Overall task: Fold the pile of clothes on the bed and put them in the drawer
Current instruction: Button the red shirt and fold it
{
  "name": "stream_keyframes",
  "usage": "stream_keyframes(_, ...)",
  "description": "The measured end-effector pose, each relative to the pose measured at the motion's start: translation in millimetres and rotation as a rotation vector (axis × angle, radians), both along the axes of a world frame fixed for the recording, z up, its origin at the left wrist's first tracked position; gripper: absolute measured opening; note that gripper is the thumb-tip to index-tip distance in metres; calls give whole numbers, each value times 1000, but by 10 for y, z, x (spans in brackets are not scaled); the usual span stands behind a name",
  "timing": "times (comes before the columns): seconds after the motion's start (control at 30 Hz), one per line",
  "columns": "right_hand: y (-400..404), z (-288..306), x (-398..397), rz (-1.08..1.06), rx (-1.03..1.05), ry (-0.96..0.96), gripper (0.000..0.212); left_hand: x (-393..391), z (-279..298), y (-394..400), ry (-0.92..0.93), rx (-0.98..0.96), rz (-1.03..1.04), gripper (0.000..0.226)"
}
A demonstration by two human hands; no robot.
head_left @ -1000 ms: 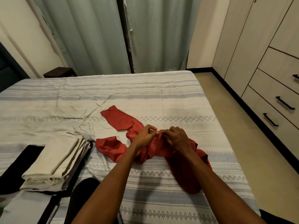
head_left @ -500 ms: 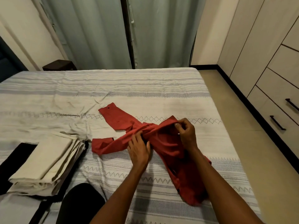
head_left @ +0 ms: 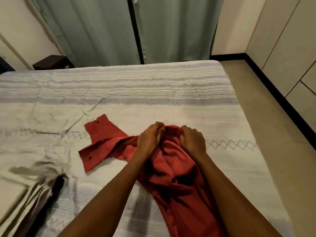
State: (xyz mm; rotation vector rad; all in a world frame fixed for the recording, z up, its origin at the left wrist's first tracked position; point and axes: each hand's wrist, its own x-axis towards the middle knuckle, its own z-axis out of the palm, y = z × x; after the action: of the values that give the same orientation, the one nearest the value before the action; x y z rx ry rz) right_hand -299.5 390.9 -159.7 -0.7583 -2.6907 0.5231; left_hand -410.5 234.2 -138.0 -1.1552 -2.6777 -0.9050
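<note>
A red shirt (head_left: 172,177) lies crumpled on the striped bed (head_left: 153,93), running from mid-bed toward me. Its two cuffed sleeves with dark buttons stretch out to the left. My left hand (head_left: 149,141) and my right hand (head_left: 192,140) both grip bunched fabric at the shirt's far end, side by side, with fingers curled into the cloth. A stack of folded beige clothes (head_left: 18,194) sits at the left edge of the bed. The wardrobe's drawer fronts (head_left: 302,93) show at the far right; no drawer stands open.
Green curtains (head_left: 119,31) hang behind the bed. A dark stool (head_left: 53,62) stands at the back left. A dark garment (head_left: 57,185) lies beside the beige stack. Tan floor (head_left: 273,134) runs between the bed and the wardrobe.
My hands have come together again at the shirt's far end and moved slightly away from me. The camera has tipped down and closer, so the beige stack has slid toward the left edge.
</note>
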Motion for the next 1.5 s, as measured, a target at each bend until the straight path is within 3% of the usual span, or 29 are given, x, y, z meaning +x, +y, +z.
stream_keyframes(0.1,509,-145,-228,-108,-62,28,26,-169,-204,354,19,-202,8,28)
stream_keyframes(0.17,872,-278,-274,-133,32,4,26,-212,-322,615,81,-306,-51,28)
stream_keyframes(0.27,1301,-523,-232,-193,144,-47,23,-210,-464,1084,166,-259,-101,29)
stream_keyframes(0.4,1409,-768,-189,-176,103,-64,39,-109,-823,1483,116,-296,159,31)
stream_keyframes(0.53,1427,-840,-240,-98,93,-138,57,-80,-1076,1487,96,-314,266,26)
stream_keyframes(0.73,1486,-930,-269,-86,48,-187,58,-126,-1329,1583,74,-305,333,24)
stream_keyframes(1.03,1509,-910,-294,-92,41,-157,63,-170,-1338,1595,94,-370,328,25)
stream_keyframes(1.5,1446,-991,-264,-132,135,-148,57,-169,-1338,1569,90,-254,280,24)
